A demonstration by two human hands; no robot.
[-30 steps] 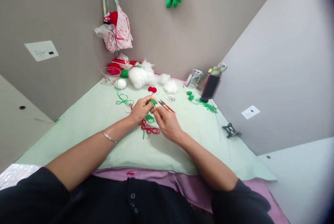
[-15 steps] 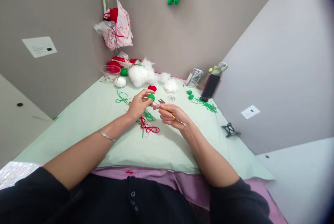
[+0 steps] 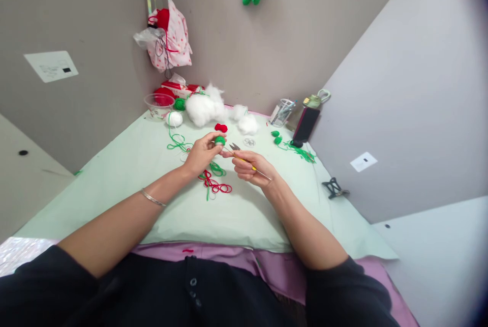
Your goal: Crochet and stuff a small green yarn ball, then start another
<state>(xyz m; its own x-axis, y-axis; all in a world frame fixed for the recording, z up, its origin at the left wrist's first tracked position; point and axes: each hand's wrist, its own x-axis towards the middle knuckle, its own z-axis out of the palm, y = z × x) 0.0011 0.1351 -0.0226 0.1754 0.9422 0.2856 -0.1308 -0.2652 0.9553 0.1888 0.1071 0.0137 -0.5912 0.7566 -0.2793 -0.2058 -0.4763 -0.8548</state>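
Pinched in the fingers of my left hand (image 3: pixel 200 156) is a small round green crocheted piece (image 3: pixel 220 140), a paler area showing at its lower side. My right hand (image 3: pixel 253 168) is closed around a crochet hook (image 3: pixel 248 164) with a yellow handle. The hook's thin shaft points toward the green piece; whether its tip is in the stitches is too small to tell. Scissor blades (image 3: pixel 234 147) show just behind my right fingers. A red crocheted piece (image 3: pixel 221 127) lies beyond my left hand. Loose green yarn (image 3: pixel 217 169) and red yarn (image 3: pixel 214 182) lie below the hands.
White stuffing (image 3: pixel 202 108) sits at the back beside a clear tub (image 3: pixel 159 108). A phone (image 3: pixel 307 124) leans by a bottle (image 3: pixel 314 100), near a pen cup (image 3: pixel 282 113). Two green pieces (image 3: pixel 276 139) lie at right, and a black claw clip (image 3: pixel 334 188) nearer.
The green piece has turned slightly in my left fingers, showing more of its pale lower side. My hands stay nearly in place; the whole view has shifted a little.
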